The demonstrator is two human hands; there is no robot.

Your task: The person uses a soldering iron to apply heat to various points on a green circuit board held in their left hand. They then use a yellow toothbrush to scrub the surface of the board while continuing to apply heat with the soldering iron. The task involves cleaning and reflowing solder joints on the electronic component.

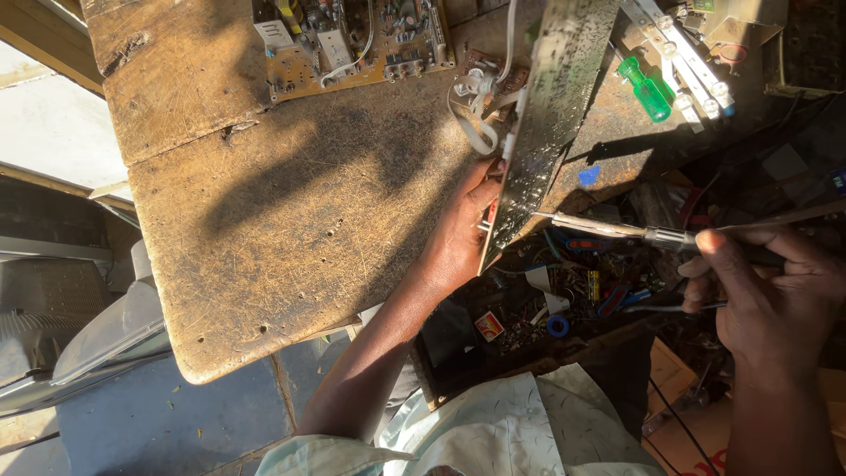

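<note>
My left hand point(458, 234) grips the lower edge of a dark green circuit board point(551, 115), holding it up on edge above the worn wooden table point(282, 203). White wires point(476, 101) hang from the board's left side. My right hand point(762, 295) holds a soldering iron point(617, 229) like a pen; its metal tip touches the board's solder side near my left thumb. A thin wire also runs out from my right fingers.
A second circuit board with components point(352, 40) lies at the table's far edge. A green-handled screwdriver point(645, 88) and a white strip point(683, 53) lie at the upper right. Small parts, tape and scraps point(564, 295) fill a tray below the board.
</note>
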